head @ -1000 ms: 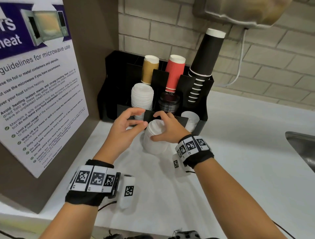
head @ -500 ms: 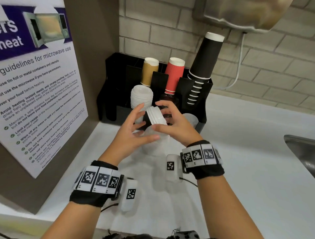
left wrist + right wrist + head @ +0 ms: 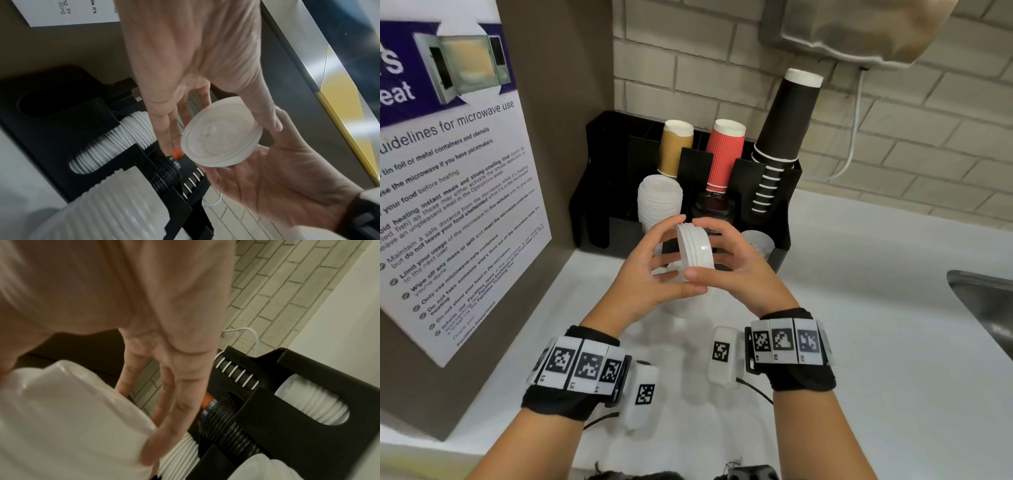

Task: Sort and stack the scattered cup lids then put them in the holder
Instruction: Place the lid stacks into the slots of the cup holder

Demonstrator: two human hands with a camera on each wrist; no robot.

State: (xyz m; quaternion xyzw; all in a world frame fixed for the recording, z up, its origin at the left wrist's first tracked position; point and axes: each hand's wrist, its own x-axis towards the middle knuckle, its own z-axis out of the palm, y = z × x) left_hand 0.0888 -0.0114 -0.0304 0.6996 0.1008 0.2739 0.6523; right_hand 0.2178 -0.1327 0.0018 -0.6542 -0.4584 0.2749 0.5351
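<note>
A short stack of white lids [image 3: 694,247] is held on edge in the air in front of the black holder [image 3: 599,209]. My left hand [image 3: 675,261] cups it from the left, thumb on its rim [image 3: 267,123]. My right hand [image 3: 709,254] grips it from the right, and the stack [image 3: 222,136] rests against those fingers. In the right wrist view the lids [image 3: 68,410] fill the lower left beside my fingers [image 3: 180,394]. Below my hands a taller white lid stack [image 3: 688,305] stands on the counter, mostly hidden.
The holder's front slots hold white lids [image 3: 659,202], black lids [image 3: 714,207] and more white lids [image 3: 758,241]; brown [image 3: 675,147], red [image 3: 724,154] and black cups [image 3: 787,120] stand behind. A poster panel [image 3: 448,205] closes the left side. A steel sink [image 3: 986,301] sits at the right.
Both hands have lifted a few lids off the stack on the counter, turned them on edge and raised them toward the holder's front.
</note>
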